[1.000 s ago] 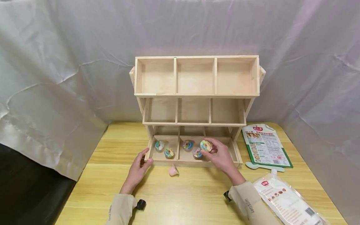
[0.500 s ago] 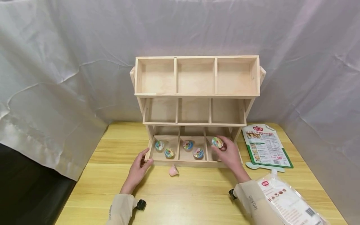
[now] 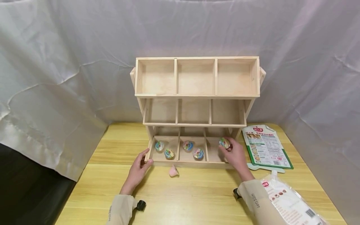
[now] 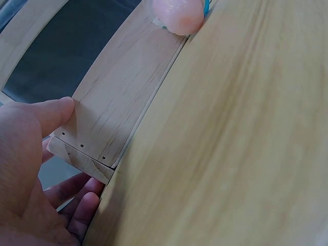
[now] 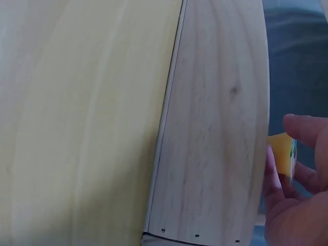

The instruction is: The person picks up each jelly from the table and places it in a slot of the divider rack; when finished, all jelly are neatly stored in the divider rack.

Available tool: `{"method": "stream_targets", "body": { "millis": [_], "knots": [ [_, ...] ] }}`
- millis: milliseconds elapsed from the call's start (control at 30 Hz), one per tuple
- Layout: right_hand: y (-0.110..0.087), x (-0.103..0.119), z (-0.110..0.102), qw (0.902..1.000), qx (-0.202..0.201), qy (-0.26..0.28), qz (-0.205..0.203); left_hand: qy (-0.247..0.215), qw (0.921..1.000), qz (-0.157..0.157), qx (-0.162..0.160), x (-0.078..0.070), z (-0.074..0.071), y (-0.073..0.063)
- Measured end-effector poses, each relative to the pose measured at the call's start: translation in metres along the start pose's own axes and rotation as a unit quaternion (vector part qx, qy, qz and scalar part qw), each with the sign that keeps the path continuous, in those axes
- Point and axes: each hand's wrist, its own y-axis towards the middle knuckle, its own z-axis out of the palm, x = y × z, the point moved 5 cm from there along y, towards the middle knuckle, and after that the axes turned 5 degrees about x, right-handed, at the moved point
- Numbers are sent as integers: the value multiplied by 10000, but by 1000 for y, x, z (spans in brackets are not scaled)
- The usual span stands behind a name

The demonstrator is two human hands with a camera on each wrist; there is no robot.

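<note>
My right hand (image 3: 235, 153) pinches a jelly cup (image 3: 224, 143) with a printed foil lid, over the right compartment of the bottom tier of a wooden rack (image 3: 194, 164). Its yellow body (image 5: 281, 151) shows between the fingers in the right wrist view, just behind the front board. My left hand (image 3: 137, 168) grips the rack's front left corner, thumb (image 4: 57, 114) on the front board's edge and fingers round the side. Two jelly cups (image 3: 169, 153) lie in the bottom left compartment, and two more cups (image 3: 198, 153) in the bottom middle one.
A small pink rounded object (image 3: 173, 171) lies on the table before the rack. To the right are a green and white food packet (image 3: 267, 145), a pale green spoon (image 3: 265, 167) and a clear spouted pouch (image 3: 292, 200), partly behind the right sleeve. Grey curtains (image 3: 197, 28) surround the table.
My right hand has carried the jelly cup rightward from over the middle compartment to over the right one, uncovering the middle cups. The left hand stays at the corner.
</note>
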Motion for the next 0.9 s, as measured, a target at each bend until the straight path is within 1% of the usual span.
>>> {"method": "stream_targets", "body": {
  "millis": [167, 433, 733, 900],
  "knots": [
    [1, -4, -1, 9997, -150, -181, -39, -5, 10000, 9, -13, 2, 0, 1],
    [2, -9, 2, 9983, -251, -532, -39, 34, 10000, 21, -20, 2, 0, 0],
    [2, -11, 6, 9975, -305, -620, -151, -22, 10000, 42, -29, 2, 0, 0],
    [4, -13, 9, 9972, -226, -699, -116, -84, 10000, 21, -19, 2, 0, 1]
  ]
}}
